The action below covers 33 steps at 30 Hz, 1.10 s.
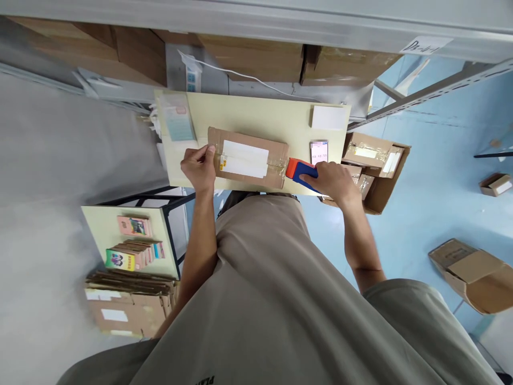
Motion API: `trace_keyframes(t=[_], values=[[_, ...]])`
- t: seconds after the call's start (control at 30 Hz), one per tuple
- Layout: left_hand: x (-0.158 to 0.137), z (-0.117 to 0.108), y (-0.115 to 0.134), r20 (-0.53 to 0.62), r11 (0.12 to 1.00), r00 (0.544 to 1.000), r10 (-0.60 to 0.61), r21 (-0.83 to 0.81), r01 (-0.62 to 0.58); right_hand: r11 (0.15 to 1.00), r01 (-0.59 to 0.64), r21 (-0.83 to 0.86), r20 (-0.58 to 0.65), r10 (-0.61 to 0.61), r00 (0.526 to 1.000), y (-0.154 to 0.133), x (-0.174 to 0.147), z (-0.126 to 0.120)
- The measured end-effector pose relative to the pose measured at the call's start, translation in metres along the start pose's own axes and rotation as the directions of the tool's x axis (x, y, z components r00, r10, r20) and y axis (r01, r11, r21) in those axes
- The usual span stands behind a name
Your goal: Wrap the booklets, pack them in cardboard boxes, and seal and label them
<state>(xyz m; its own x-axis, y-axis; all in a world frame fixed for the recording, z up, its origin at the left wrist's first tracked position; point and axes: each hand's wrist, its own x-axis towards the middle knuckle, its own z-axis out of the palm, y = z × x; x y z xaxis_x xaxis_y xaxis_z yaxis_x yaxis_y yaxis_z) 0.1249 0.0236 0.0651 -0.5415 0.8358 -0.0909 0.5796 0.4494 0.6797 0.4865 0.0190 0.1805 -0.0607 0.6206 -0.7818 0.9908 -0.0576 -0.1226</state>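
Note:
A flat brown cardboard box (274,152) lies slightly tilted on the pale yellow tabletop (248,112). It bears a large white label (245,159) with small yellow marks, and clear tape shines on its right end. At the box's left edge my left hand (199,166) is closed, thumb and fingertips pinching the edge. My right hand (334,181) grips a blue and orange tape dispenser (301,172), whose orange head is against or very close to the box's right end. Whether tape runs between them cannot be made out.
Right of the box lie a phone (319,152) and a white paper stack (328,117); a plastic-wrapped item (179,120) lies at the left. An open carton (379,184) of parcels stands right of the table. Books (134,253) fill part of a low side table (96,227). A shelf beam (256,27) crosses above.

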Motion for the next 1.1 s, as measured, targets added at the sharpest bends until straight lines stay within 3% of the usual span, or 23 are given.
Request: trace_keyframes(t=[0.13,0.3,0.4,0.47,0.53,0.63,0.73,0.83,0.9,0.97,1.1], values=[[0.000,0.000,0.001,0.031,0.998,0.999,0.011,-0.058,-0.009,0.997,-0.028,-0.067,-0.098,0.021,0.995,-0.016,0.002,0.014],[-0.001,0.000,-0.004,0.076,0.999,0.997,0.010,-0.052,-0.006,0.998,-0.030,-0.056,-0.021,0.028,0.999,-0.021,0.007,0.033],[-0.001,-0.001,-0.001,0.049,1.000,0.999,-0.006,-0.002,0.007,0.997,-0.081,-0.010,-0.074,0.080,0.994,-0.013,-0.004,0.031],[-0.003,-0.001,0.011,-0.002,0.998,0.999,0.054,0.015,-0.054,0.992,-0.122,0.033,-0.156,0.125,0.980,-0.006,-0.015,0.022],[-0.010,0.001,0.035,-0.033,0.980,0.979,0.199,-0.006,-0.199,0.985,-0.150,0.086,-0.271,0.168,0.948,0.001,-0.025,0.006],[-0.028,0.011,0.092,0.023,0.863,0.869,0.495,-0.128,-0.488,0.978,-0.120,0.173,-0.486,0.191,0.853,0.008,-0.034,-0.028],[-0.044,0.032,0.162,0.053,0.655,0.671,0.739,-0.285,-0.699,0.982,-0.030,0.187,-0.684,0.152,0.713,0.006,-0.029,-0.074],[-0.041,0.065,0.227,0.059,0.484,0.503,0.862,-0.390,-0.783,0.992,0.056,0.117,-0.813,0.064,0.579,-0.004,-0.014,-0.126],[-0.029,0.087,0.259,0.037,0.433,0.463,0.886,-0.423,-0.795,0.995,0.084,0.056,-0.854,0.004,0.520,-0.011,0.002,-0.157],[-0.016,0.101,0.278,0.031,0.424,0.457,0.889,-0.431,-0.796,0.996,0.088,0.013,-0.865,-0.033,0.501,-0.014,0.024,-0.180],[-0.010,0.095,0.271,0.094,0.456,0.465,0.880,-0.437,-0.775,0.992,0.121,-0.020,-0.871,-0.077,0.485,-0.008,0.077,-0.203]])
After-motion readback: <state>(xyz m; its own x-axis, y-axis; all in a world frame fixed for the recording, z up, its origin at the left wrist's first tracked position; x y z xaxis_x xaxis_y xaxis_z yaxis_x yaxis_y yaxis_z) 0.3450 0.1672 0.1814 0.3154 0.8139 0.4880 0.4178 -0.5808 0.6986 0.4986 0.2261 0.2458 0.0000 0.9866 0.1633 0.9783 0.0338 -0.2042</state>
